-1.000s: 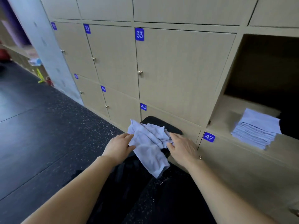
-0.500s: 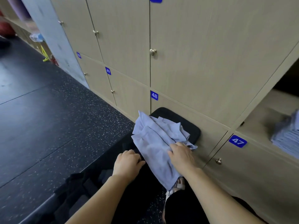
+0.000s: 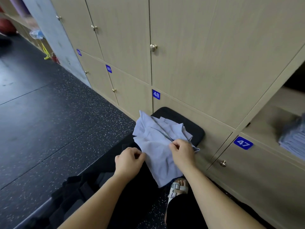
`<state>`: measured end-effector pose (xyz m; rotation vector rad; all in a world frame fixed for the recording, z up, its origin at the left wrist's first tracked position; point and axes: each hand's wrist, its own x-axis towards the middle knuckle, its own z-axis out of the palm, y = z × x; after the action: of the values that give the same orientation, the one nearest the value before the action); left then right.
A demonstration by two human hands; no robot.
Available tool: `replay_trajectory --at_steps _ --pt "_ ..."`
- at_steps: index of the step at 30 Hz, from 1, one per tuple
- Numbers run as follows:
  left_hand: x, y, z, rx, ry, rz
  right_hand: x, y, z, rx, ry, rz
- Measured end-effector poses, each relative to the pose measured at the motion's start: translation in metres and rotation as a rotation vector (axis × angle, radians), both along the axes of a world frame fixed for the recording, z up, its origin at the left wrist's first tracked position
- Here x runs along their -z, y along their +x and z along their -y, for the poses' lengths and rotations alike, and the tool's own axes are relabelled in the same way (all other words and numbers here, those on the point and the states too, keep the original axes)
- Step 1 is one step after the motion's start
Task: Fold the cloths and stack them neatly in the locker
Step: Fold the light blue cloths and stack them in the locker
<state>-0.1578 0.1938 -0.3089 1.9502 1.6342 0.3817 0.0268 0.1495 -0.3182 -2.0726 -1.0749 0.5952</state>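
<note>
Fingers (image 3: 173, 145) of the right hand (image 3: 183, 154) pinch the crumpled blue cloth (image 3: 153, 146) over a black cushion (image 3: 189, 126); left hand (image 3: 128, 160) curls at its edge, hold unclear.

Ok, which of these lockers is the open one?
The compartment at the far right, directly above door 47: it shows a stack of folded cloths inside; every other locker has its door closed.

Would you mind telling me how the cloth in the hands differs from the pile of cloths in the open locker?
The loose cloth is crumpled; the pile is folded flat in neat layers. The loose cloth is pinched by the left hand and right hand above a black pad; the pile rests untouched on the locker shelf. Both are pale blue-grey fabric.
</note>
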Motion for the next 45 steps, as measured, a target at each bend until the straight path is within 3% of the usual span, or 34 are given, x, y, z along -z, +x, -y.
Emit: replay_trajectory --at_steps 4,8,12,17,21,26,29,31,36,45 --pt "-0.031 0.002 0.001 -0.197 -0.077 0.396 -0.030 0.003 0.011 0.078 0.183 -0.153" --pt "-0.063 0.007 0.010 -0.201 -0.022 0.536 -0.060 0.004 0.020 0.099 0.283 -0.188" --pt "-0.101 0.012 0.020 -0.154 0.050 0.564 -0.108 0.004 0.035 0.092 0.429 -0.182" --pt "-0.143 0.008 0.026 -0.108 0.101 0.549 -0.155 0.006 0.046 0.073 0.524 -0.392" --pt "-0.178 0.010 0.038 -0.065 0.247 0.408 -0.182 0.002 0.054 0.022 0.578 -0.381" --pt "-0.210 0.029 0.054 0.349 0.355 0.269 -0.208 -0.007 0.061 -0.101 0.595 -0.321" --pt "-0.216 0.037 0.055 0.415 0.341 0.288 -0.220 -0.004 0.068 -0.125 0.629 -0.335" --pt "-0.220 0.039 0.055 0.407 0.334 0.355 -0.223 0.003 0.074 -0.166 0.601 -0.387" --pt "-0.234 0.040 0.055 0.393 0.136 0.566 -0.214 0.027 0.099 -0.329 0.289 -0.397" --pt "-0.233 0.051 0.059 0.345 0.206 0.478 -0.217 0.039 0.112 -0.223 0.276 -0.456"
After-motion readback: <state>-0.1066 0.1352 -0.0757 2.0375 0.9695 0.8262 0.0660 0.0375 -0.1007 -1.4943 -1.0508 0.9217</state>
